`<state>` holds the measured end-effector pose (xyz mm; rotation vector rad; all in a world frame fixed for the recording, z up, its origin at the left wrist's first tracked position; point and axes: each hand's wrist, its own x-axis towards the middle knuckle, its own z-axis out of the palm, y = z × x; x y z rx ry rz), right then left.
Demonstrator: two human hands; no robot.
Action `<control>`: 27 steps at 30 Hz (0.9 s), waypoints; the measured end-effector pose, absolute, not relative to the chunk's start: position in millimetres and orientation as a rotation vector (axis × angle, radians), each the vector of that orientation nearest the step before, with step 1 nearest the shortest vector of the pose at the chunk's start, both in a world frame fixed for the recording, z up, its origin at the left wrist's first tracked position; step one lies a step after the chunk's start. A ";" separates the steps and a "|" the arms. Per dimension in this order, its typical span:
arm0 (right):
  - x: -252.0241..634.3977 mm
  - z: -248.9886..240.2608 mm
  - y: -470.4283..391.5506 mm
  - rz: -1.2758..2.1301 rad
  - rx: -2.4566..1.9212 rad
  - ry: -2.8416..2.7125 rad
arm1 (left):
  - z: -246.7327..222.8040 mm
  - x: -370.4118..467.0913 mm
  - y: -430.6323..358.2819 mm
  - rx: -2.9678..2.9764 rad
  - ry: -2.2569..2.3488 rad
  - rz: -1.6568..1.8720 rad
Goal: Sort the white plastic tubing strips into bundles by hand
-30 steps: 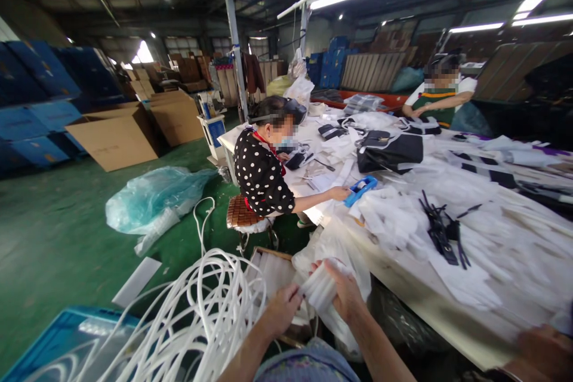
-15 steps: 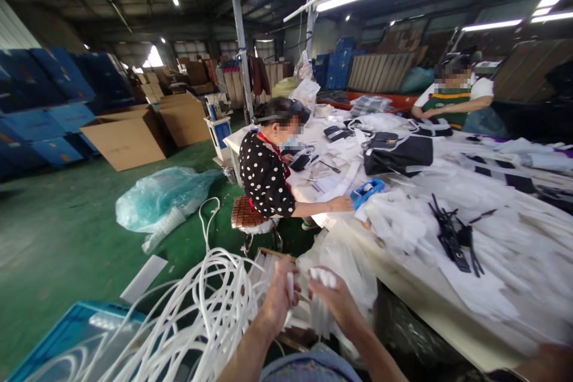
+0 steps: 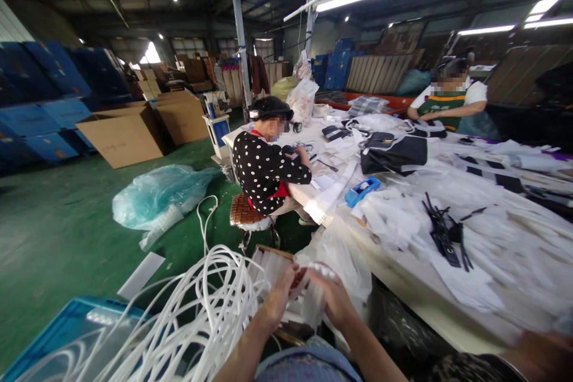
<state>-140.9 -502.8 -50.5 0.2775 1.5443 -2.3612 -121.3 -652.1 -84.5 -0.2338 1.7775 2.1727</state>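
Green floor [image 3: 85,250] runs through a dim, strip-lit workshop, with an open cardboard box [image 3: 120,137] and a crumpled teal plastic bag [image 3: 156,194] at the left. Low in front, the right hand [image 3: 332,293] has its grip clamped around a bundle of translucent white tubes [image 3: 314,305], their ends showing above the fingers. Beside it, the left hand [image 3: 280,295] is bent toward the bundle's left side; its fingertips are blurred, so I cannot tell whether that grip is closed on anything. Beneath the bundle is an open box [image 3: 272,250] with more white pieces, between loops of white tubing [image 3: 224,292] and a clear plastic bag [image 3: 349,259]. On the bench [image 3: 421,293] lie a blue tape dispenser [image 3: 362,191], black straps [image 3: 445,233] and a black bag [image 3: 394,155]. One co-worker [image 3: 259,167], in a polka-dot top, sits at its near corner.
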 end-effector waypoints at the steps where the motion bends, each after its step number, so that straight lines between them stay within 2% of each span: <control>1: -143.1 -50.8 -497.9 -2.406 0.373 1.485 | -85.3 -120.1 -653.3 -0.202 1.833 2.110; 8: -154.8 -54.9 -476.4 -2.648 0.683 1.306 | -91.7 -116.6 -651.8 -0.042 2.014 1.770; 14: -148.3 -52.6 -481.1 -2.677 0.685 1.303 | -78.7 -109.1 -644.2 0.015 2.198 1.732; 18: -147.7 -48.1 -480.1 -2.655 0.683 1.310 | -79.0 -114.4 -646.0 -0.181 2.296 1.875; 22: -153.5 -42.8 -457.4 -2.756 0.625 1.343 | -78.6 -126.2 -661.1 -0.517 2.201 2.104; 24: -153.4 -41.8 -449.6 -2.686 0.584 1.490 | -74.1 -128.5 -665.3 -0.603 2.009 2.317; 27: -145.2 -41.9 -459.8 -2.384 0.313 1.786 | -66.5 -127.0 -658.9 -0.622 1.573 2.530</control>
